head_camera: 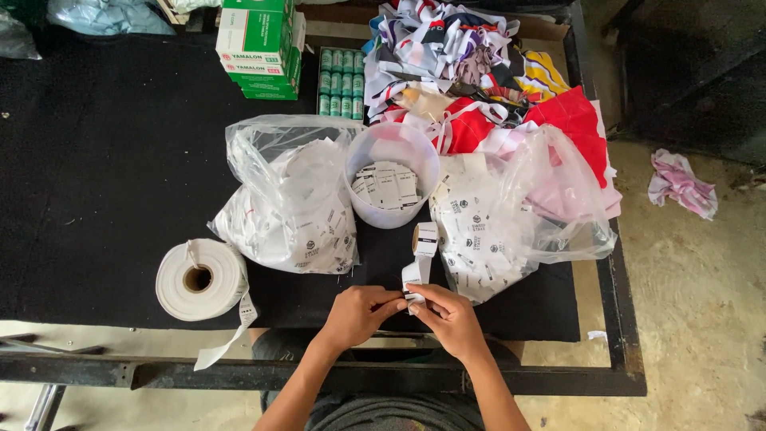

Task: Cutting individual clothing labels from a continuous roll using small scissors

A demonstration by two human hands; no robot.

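At the table's near edge, left hand (359, 313) and right hand (452, 318) meet, both pinching the label strip (415, 275) that runs up to its small roll (424, 237).

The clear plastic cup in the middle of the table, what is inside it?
The clear plastic cup holds a loose pile of small white labels with dark print. They cover its bottom, so whatever lies beneath them cannot be seen.
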